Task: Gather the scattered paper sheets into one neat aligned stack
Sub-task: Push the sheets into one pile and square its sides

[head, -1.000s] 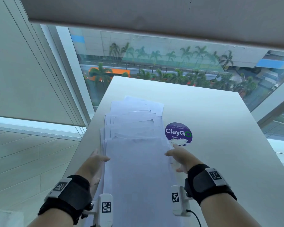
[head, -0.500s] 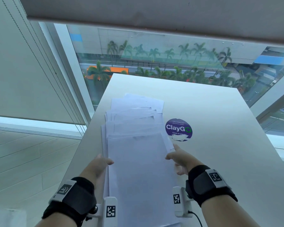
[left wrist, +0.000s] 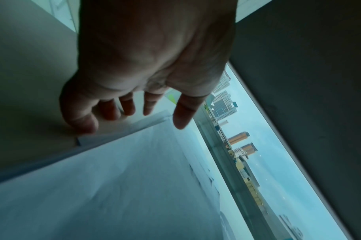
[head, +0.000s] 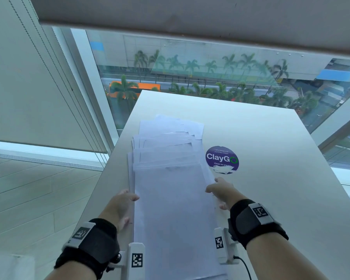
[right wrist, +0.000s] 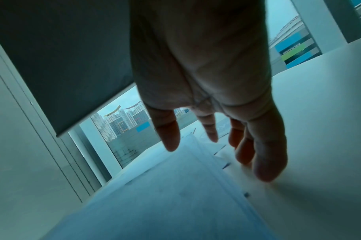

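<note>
A pile of white paper sheets point(head: 174, 209) lies lengthwise on the white table point(head: 271, 158), and its far sheets point(head: 168, 142) are fanned out and askew. My left hand point(head: 123, 203) is at the pile's left edge and my right hand point(head: 220, 190) at its right edge. In the left wrist view the left hand point(left wrist: 134, 91) has relaxed fingers on the table beside the sheets point(left wrist: 124, 178), with the thumb over their edge. The right hand point(right wrist: 206, 113) mirrors this beside the sheets point(right wrist: 165, 194). Neither hand grips paper.
A round purple ClayGo sticker point(head: 222, 159) is stuck to the table just beyond my right hand. The table's left edge point(head: 109, 178) runs close to my left hand, with floor below. A window point(head: 210, 77) and lowered blinds stand beyond the far edge.
My left hand has slid a little to the right against the pile's left edge, and the near sheets have shifted right with it. My right hand has hardly moved.
</note>
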{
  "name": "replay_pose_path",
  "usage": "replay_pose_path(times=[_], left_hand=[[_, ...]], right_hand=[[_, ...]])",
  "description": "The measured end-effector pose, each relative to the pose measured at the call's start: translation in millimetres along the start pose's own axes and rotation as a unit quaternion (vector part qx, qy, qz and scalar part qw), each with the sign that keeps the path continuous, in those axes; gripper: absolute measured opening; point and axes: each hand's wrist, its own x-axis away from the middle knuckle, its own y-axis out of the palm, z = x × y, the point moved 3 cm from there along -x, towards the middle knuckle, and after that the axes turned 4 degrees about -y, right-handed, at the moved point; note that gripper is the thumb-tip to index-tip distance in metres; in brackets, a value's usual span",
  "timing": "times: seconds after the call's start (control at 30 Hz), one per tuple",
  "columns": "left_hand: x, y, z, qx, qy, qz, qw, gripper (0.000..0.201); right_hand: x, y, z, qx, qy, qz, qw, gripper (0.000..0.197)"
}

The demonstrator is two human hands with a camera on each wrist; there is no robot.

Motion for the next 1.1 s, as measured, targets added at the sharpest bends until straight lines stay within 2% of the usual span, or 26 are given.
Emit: replay_pose_path(times=[0.07, 0.13, 0.3, 0.4, 0.53, 0.63, 0.73, 0.83, 1.0, 1.1], left_hand=[[-8, 1, 2, -0.003, 0.004, 0.028, 1.000, 0.055], [-16, 3, 7, -0.021, 0.010, 0.038, 0.999, 0.051], [-17, 7, 16, -0.053, -0.025, 0.016, 0.998, 0.034], [-18, 8, 19, -0.073, -0.007, 0.011, 0.997, 0.033], [-20, 14, 17, -0.065, 0.025, -0.020, 0.997, 0.041], [-35, 12, 9, -0.062, 0.044, 0.009, 0.997, 0.053], [-22, 15, 18, -0.053, 0.067, 0.011, 0.996, 0.031], [-2, 19, 30, -0.038, 0.127, 0.001, 0.991, 0.015], [11, 23, 31, -0.071, 0.221, 0.018, 0.973, 0.024], [-14, 24, 18, -0.066, 0.228, 0.019, 0.971, 0.036]], right_hand=[[-2, 0, -6, 0.022, 0.003, 0.025, 0.999, 0.058], [-5, 3, -11, -0.015, 0.013, 0.020, 1.000, 0.051], [-12, 7, -10, -0.063, 0.020, -0.020, 0.998, 0.029], [-9, 1, -8, -0.112, 0.006, -0.029, 0.993, 0.022], [-7, -3, -6, -0.157, -0.003, -0.043, 0.987, 0.031], [-8, 0, -4, -0.154, -0.009, -0.042, 0.987, 0.037], [-8, 3, -2, -0.148, -0.017, -0.035, 0.988, 0.039], [-8, 4, 0, -0.145, -0.029, -0.031, 0.989, 0.041], [-2, 5, 2, -0.157, -0.033, -0.042, 0.986, 0.043], [-3, 7, 4, -0.157, -0.032, -0.028, 0.987, 0.050]])
